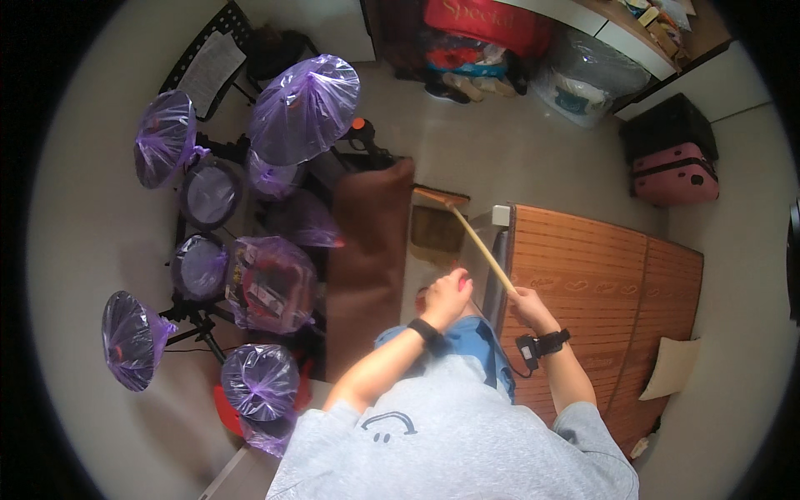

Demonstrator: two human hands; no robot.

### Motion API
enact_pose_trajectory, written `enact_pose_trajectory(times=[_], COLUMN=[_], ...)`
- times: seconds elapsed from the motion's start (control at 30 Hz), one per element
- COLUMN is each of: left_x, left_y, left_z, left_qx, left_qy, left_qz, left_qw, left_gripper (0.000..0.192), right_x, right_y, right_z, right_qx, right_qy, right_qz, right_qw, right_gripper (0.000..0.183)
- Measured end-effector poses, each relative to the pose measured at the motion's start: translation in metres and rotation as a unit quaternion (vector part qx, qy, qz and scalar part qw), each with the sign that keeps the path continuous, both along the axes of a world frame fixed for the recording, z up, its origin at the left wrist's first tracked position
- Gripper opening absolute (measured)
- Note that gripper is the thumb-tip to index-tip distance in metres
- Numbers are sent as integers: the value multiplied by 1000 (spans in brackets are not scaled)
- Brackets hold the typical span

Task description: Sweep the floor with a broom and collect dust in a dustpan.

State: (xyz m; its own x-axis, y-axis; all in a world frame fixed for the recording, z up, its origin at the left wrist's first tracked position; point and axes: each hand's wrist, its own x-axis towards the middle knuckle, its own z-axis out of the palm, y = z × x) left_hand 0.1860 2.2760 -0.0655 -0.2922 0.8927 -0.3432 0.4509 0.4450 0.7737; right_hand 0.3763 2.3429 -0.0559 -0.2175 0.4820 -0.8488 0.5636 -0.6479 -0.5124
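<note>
My right hand [530, 309] grips the pale yellow stick of a broom [480, 242]. The stick slants up and left to an orange broom head [437, 195] with dark bristles, at the far edge of a brownish dustpan [437, 228] on the floor. My left hand [445, 300] is closed around a red handle end [462, 284], in front of my legs. This handle seems to belong to the dustpan, though the hand hides how they join. Both wrists wear black bands.
A bed with a woven brown mat [581, 281] stands at my right. To the left, a brown sheet [372, 250] lies by a drum kit wrapped in purple plastic [275, 284]. Shoes [462, 87], a bagged bundle [581, 94] and a pink suitcase [678, 172] stand farther off.
</note>
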Motion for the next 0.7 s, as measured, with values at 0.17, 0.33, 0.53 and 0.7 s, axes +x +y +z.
enact_pose_trajectory(times=[0.17,0.33,0.53,0.7], left_x=[10,11,14,20], left_y=[-23,-34,-51,-46], left_z=[-2,-2,0,1], left_qx=[5,3,-22,-33], left_qy=[45,32,26,69], left_qz=[-9,2,-14,-28], left_qw=[999,999,999,997], left_gripper=[27,24,26,25], right_x=[-26,-60,-65,-23], right_y=[10,51,36,-46], right_z=[-2,-82,-129,-119], right_qx=[51,194,187,140], right_qy=[4,-30,-161,-214], right_qz=[-7,16,49,151], right_qw=[999,980,968,955], right_gripper=[23,26,29,33])
